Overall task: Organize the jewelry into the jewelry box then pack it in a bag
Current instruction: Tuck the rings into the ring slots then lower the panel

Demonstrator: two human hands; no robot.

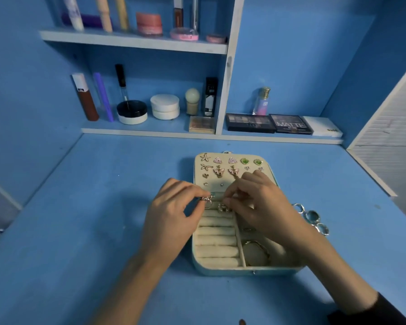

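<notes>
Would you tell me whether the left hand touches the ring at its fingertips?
Touching: the head view shows the left hand pinching the ring between thumb and forefinger.

"Where's the camera looking from?"

"From the person's head, facing forward and down across the blue desk (80,231). Both forearms come in from the bottom edge."

"Close in?"

"Close enough to make out the ring (207,200) pinched in the left hand (174,207). The right hand (256,202) is beside it, over the jewelry box (220,269), a little below centre."

"And further out?"

"It's a wide lens. The shelves (136,41) on the back wall fill the top, and the desk's edges splay outward toward the bottom."
</notes>
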